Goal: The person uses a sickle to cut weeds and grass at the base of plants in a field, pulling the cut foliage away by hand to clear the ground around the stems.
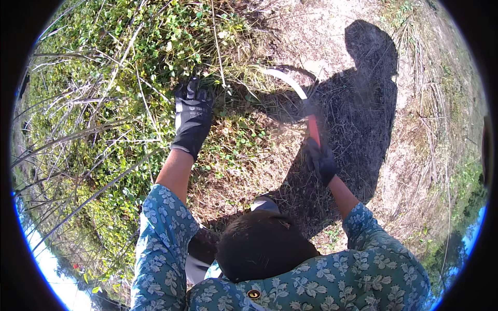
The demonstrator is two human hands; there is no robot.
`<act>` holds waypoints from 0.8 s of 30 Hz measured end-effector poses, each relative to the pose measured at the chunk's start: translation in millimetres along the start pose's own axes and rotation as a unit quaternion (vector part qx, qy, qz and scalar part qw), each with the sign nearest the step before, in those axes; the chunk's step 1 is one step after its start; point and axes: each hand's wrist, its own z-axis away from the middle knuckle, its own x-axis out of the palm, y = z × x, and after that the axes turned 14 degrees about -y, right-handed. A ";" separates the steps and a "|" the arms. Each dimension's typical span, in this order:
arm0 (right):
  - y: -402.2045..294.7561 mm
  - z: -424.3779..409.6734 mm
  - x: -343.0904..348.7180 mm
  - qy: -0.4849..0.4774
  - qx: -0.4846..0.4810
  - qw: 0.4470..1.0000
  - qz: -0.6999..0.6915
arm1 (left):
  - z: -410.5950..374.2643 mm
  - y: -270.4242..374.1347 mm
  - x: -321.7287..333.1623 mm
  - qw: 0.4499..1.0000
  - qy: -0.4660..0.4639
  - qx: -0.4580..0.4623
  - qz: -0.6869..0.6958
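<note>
My right hand (321, 161), in a dark work glove, is closed around the red handle of a sickle (287, 78). The curved blade reaches up and left, its tip in or beside cut-looking grass stems (249, 76). My left hand (193, 112), in a black coated glove, reaches into low green leafy plants (167, 50) at the upper left. Its fingertips are partly hidden among the leaves, so whether they grip any stems does not show.
Long dry stalks (89, 134) stick out across the left side. Bare, straw-strewn soil (311, 23) lies at the upper middle, and my shadow (358, 116) falls on the right. A bent knee (264, 245) in dark cloth is close below my hands.
</note>
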 end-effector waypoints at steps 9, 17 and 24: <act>-135.6 -314.6 -2.4 -0.040 0.017 0.986 -0.162 | -12.4 64.9 68.1 0.995 -0.065 -0.006 -0.072; 31.6 -75.8 36.9 -0.031 -0.018 0.989 0.143 | 35.0 104.2 -6.1 0.738 -0.036 0.002 -0.674; -79.8 -80.4 50.5 -0.051 -0.017 0.975 -0.214 | 61.3 120.8 7.7 0.773 -0.051 -0.043 -0.631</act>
